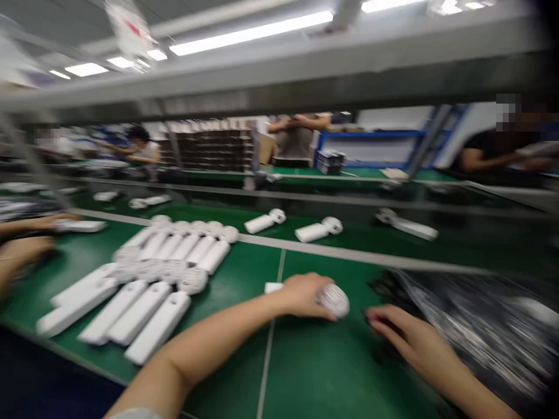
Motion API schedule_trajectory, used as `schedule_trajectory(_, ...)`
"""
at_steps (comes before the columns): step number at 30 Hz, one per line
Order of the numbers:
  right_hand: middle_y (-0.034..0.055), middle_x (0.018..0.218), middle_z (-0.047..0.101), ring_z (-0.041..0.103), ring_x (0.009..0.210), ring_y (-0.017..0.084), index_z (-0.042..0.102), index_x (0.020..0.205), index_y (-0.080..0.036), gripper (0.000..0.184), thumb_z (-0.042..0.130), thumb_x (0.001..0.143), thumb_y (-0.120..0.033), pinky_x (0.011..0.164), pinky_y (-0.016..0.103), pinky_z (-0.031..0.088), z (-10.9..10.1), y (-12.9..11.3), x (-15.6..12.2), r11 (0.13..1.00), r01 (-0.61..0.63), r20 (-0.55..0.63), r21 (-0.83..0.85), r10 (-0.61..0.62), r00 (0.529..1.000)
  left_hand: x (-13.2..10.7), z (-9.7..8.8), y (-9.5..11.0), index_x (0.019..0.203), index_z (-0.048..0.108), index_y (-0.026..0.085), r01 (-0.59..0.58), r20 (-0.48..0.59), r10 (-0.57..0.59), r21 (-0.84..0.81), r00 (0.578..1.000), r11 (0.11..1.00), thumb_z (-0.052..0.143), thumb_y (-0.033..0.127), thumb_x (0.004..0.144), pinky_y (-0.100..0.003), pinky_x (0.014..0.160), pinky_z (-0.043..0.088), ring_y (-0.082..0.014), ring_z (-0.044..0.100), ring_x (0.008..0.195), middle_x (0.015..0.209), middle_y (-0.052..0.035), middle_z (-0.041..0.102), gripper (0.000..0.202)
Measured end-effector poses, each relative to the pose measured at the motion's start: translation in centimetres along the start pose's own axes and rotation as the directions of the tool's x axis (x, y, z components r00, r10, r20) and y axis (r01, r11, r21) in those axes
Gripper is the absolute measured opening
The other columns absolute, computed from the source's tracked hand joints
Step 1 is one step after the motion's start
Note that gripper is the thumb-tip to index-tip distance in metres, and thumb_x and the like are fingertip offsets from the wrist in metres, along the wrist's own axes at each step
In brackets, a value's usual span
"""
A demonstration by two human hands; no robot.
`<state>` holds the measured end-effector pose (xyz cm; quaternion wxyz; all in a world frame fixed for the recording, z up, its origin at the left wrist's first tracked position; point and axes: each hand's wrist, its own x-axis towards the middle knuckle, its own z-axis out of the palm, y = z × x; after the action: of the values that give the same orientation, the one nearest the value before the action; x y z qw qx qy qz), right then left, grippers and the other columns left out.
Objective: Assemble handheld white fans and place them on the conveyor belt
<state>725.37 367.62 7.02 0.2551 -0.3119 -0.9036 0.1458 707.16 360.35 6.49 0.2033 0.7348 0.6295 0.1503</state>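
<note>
My left hand (303, 295) lies closed over a white hand-held fan (336, 300) that rests flat on the green table (314, 361). The fan's round grille head pokes out to the right of my fingers and its handle end to the left. My right hand (395, 329) rests on the table just right of it, fingers stretched out flat at the edge of a shiny black pile of bags (471, 326). Nothing shows in its grasp. The whole view is smeared by motion.
Two rows of several white fans (166, 262) lie side by side at the left. Another person's hands (26, 250) work at the far left edge. More fans (318, 230) sit on the belt beyond a white line. Other people stand at benches behind.
</note>
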Motion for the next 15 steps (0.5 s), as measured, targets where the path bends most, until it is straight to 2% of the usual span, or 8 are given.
schedule_trajectory(2, 0.0000, 0.080, 0.064, 0.062, 0.074, 0.016, 0.062, 0.080, -0.030, 0.009, 0.054, 0.084, -0.032, 0.065, 0.028, 0.051, -0.8, 1.4, -3.0, 0.996, -0.090, 0.107, 0.024, 0.087, 0.990, 0.6, -0.2, -0.9, 0.131, 0.041, 0.019, -0.023, -0.006, 0.023, 0.009, 1.000, 1.000, 0.068, 0.046, 0.063, -0.036, 0.093, 0.041, -0.0276, 0.051, 0.112, 0.125, -0.0111, 0.052, 0.078)
schedule_trajectory(3, 0.0006, 0.079, 0.064, 0.061, 0.073, 0.016, 0.062, 0.081, -0.025, 0.011, 0.052, 0.084, -0.030, 0.068, 0.028, 0.050, -0.8, 1.6, -3.6, 0.986, -0.121, 0.153, 0.113, 0.103, 0.983, 0.9, -0.2, -1.3, 0.130, 0.041, 0.018, -0.040, -0.006, 0.040, 0.012, 0.999, 0.999, 0.066, 0.044, 0.064, -0.036, 0.094, 0.040, -0.0271, 0.050, 0.112, 0.125, -0.0107, 0.052, 0.075)
schedule_trajectory(5, 0.0017, 0.081, 0.063, 0.059, 0.075, 0.015, 0.062, 0.080, -0.021, 0.011, 0.054, 0.083, -0.028, 0.071, 0.028, 0.048, -0.5, 1.5, -3.7, 0.955, -0.139, 0.111, 0.262, 0.114, 0.987, 1.4, -0.3, -1.8, 0.130, 0.043, 0.019, -0.039, 0.003, 0.039, 0.008, 0.999, 0.999, 0.064, 0.046, 0.066, -0.036, 0.093, 0.041, -0.0267, 0.051, 0.111, 0.125, -0.0095, 0.052, 0.072)
schedule_trajectory(9, 0.0005, 0.074, 0.060, 0.056, 0.071, 0.013, 0.063, 0.076, -0.019, 0.004, 0.061, 0.078, -0.022, 0.069, 0.026, 0.045, 1.2, 0.4, -2.1, 0.909, -0.120, 0.086, 0.398, 0.094, 0.992, 1.3, 0.0, -1.9, 0.130, 0.042, 0.024, -0.010, -0.002, 0.010, -0.006, 1.000, 1.000, 0.060, 0.053, 0.067, -0.035, 0.090, 0.042, -0.0259, 0.050, 0.111, 0.126, -0.0063, 0.051, 0.072)
schedule_trajectory(12, 0.0007, 0.077, 0.059, 0.055, 0.078, 0.014, 0.065, 0.076, -0.019, 0.002, 0.064, 0.077, -0.019, 0.077, 0.029, 0.044, 2.4, -0.2, -1.6, 0.920, -0.054, 0.075, 0.389, 0.027, 0.997, 1.3, 0.3, -2.0, 0.130, 0.041, 0.026, -0.007, -0.009, 0.007, 0.003, 1.000, 1.000, 0.060, 0.057, 0.065, -0.035, 0.088, 0.043, -0.0261, 0.051, 0.110, 0.126, -0.0051, 0.052, 0.074)
schedule_trajectory(15, 0.0024, 0.087, 0.052, 0.052, 0.089, 0.016, 0.065, 0.073, -0.019, 0.002, 0.066, 0.074, -0.018, 0.085, 0.032, 0.041, 3.3, -0.3, -1.4, 0.936, -0.025, 0.016, 0.351, 0.021, 1.000, 1.4, 0.3, -2.2, 0.129, 0.043, 0.025, -0.014, -0.012, 0.014, 0.000, 1.000, 1.000, 0.058, 0.061, 0.064, -0.034, 0.085, 0.044, -0.0268, 0.051, 0.109, 0.125, -0.0049, 0.052, 0.076)
